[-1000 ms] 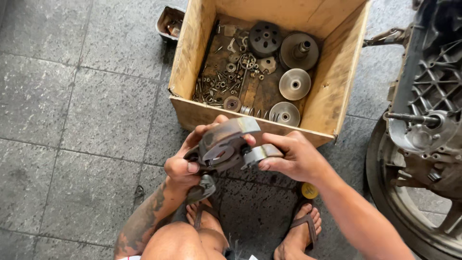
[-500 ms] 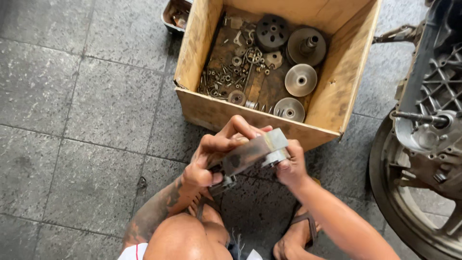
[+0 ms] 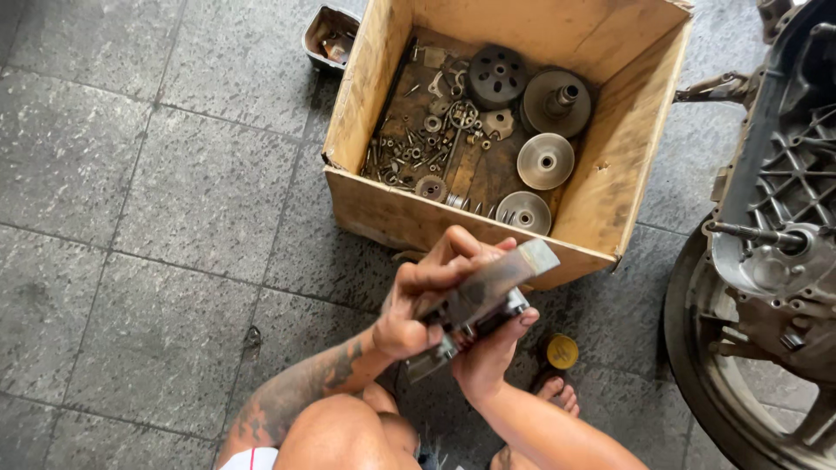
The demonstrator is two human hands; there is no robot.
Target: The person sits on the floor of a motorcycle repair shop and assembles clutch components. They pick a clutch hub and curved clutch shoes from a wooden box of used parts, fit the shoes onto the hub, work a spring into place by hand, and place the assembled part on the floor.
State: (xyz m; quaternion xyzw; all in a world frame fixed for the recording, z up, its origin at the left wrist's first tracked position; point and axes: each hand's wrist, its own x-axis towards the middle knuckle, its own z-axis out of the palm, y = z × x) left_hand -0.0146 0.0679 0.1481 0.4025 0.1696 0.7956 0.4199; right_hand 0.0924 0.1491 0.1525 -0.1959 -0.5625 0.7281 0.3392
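Left hand [image 3: 427, 300] was closed over the top of a grey metal assembly [image 3: 488, 292], fingers wrapped across its upper face. Right hand [image 3: 488, 348] gripped it from beneath, thumb tip pressed against the edge. The part sat tilted, one end raised toward the wooden box [image 3: 610, 209], held above the tiled floor [image 3: 157, 218] in front of the person's knee (which piece of the engine it belongs to could not be told).

As judged from the layout: disassembly looked well along. The box already held pulley discs [image 3: 545, 161], a dark clutch drum [image 3: 496, 77], loose bolts and washers [image 3: 409, 157]. The part in hand was out of the engine but not yet in the box.

Small yellow cap [image 3: 562, 351] lay on the floor beside a sandalled foot [image 3: 557, 396]. Open engine casing [image 3: 784, 218] stood to the right, shaft exposed. Small dark tray [image 3: 331, 35] sat beyond the box.
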